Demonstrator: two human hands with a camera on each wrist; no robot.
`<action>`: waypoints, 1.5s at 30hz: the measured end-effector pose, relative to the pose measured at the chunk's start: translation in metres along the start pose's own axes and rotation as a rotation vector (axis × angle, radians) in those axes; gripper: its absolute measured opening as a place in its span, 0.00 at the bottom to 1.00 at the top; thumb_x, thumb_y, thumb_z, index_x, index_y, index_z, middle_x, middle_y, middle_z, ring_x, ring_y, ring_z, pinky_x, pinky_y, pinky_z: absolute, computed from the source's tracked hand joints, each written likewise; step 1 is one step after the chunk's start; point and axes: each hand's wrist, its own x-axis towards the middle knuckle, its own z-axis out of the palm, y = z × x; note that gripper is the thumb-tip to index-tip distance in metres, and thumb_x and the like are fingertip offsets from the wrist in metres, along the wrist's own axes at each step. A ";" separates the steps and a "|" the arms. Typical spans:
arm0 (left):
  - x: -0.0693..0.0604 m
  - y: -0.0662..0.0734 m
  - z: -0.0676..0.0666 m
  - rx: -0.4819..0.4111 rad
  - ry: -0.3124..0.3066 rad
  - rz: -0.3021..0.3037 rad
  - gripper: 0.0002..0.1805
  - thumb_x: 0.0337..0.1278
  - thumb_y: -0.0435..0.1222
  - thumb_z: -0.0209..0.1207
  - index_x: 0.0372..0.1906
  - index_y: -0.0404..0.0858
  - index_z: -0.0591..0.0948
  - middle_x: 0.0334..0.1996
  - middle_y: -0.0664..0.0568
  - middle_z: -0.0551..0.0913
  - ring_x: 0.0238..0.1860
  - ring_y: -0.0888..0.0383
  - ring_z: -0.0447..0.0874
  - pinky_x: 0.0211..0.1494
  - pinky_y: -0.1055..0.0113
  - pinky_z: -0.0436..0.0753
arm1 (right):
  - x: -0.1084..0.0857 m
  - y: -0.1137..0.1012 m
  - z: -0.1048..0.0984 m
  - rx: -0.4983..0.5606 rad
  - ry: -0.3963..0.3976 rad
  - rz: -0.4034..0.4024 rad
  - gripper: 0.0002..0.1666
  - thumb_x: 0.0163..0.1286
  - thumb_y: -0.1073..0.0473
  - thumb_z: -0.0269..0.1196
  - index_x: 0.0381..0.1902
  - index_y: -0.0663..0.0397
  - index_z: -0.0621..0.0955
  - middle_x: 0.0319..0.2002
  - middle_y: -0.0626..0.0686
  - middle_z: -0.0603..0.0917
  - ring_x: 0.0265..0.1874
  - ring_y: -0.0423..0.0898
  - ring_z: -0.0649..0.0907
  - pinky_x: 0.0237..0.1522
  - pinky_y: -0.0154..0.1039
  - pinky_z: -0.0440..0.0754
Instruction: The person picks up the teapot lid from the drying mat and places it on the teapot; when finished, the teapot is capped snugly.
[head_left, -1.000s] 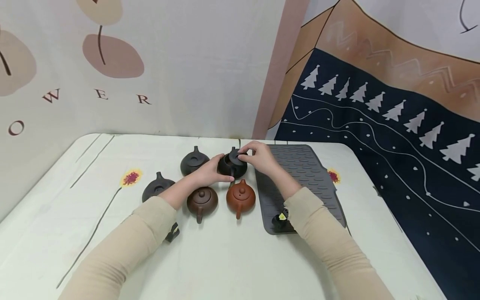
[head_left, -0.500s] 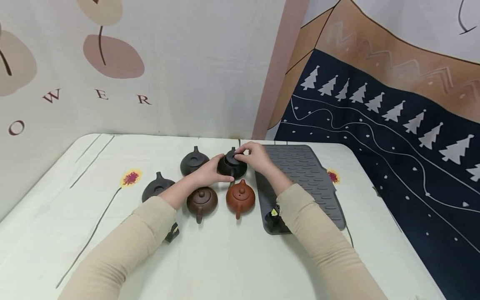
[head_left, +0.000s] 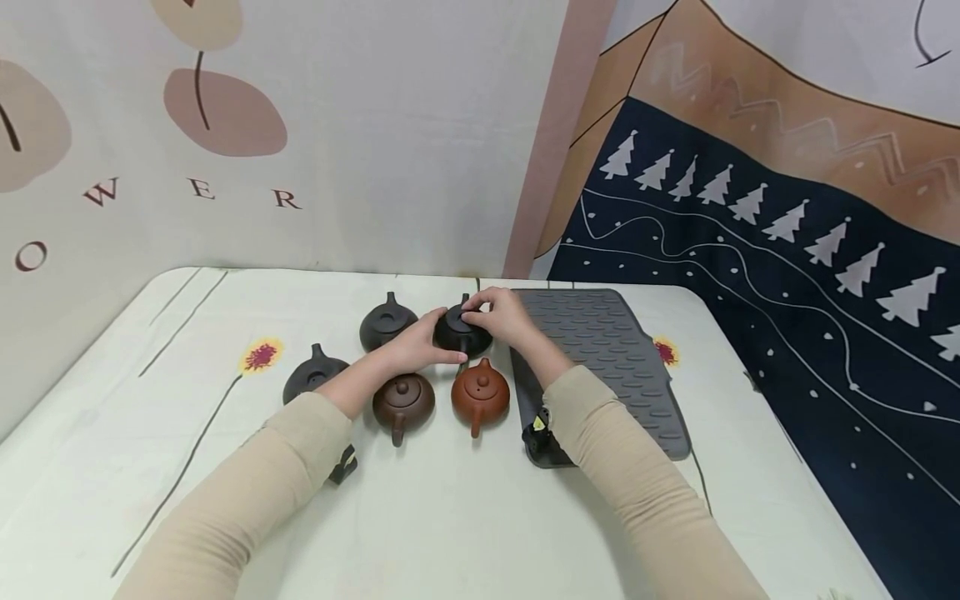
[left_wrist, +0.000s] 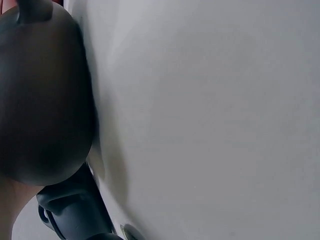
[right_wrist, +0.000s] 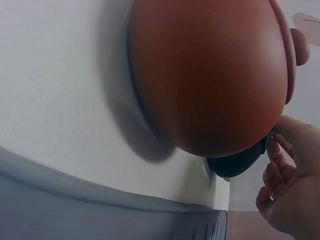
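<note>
In the head view my left hand [head_left: 420, 344] holds the left side of a black teapot [head_left: 453, 337], thumb toward me. My right hand [head_left: 506, 317] pinches the teapot's black lid [head_left: 455, 318], which sits over the opening; the fingers partly cover it. The right wrist view has the right hand [right_wrist: 295, 175] at the top of the black teapot [right_wrist: 234, 164], behind a reddish-brown teapot [right_wrist: 210, 75]. Left of that one stands a dark brown teapot [head_left: 403, 400]. A rounded dark teapot body [left_wrist: 45, 100] fills the left wrist view's edge, hiding most of the left hand.
One dark grey teapot [head_left: 386, 321] stands at the back, left of the black one. Another dark grey teapot [head_left: 311, 375] is partly behind the left forearm. A ridged grey mat [head_left: 615, 350] lies on the right of the white-covered table [head_left: 435, 525].
My right hand has moved left with the lid, from tilted at the black teapot's right side to over its opening. The left hand has stayed in place.
</note>
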 end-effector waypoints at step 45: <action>-0.070 0.011 -0.057 0.168 0.081 0.098 0.43 0.60 0.46 0.62 0.74 0.37 0.55 0.68 0.41 0.64 0.69 0.45 0.59 0.66 0.46 0.63 | -0.093 0.043 -0.100 -0.093 0.149 -0.188 0.10 0.67 0.57 0.64 0.42 0.55 0.85 0.46 0.50 0.80 0.41 0.50 0.76 0.38 0.44 0.73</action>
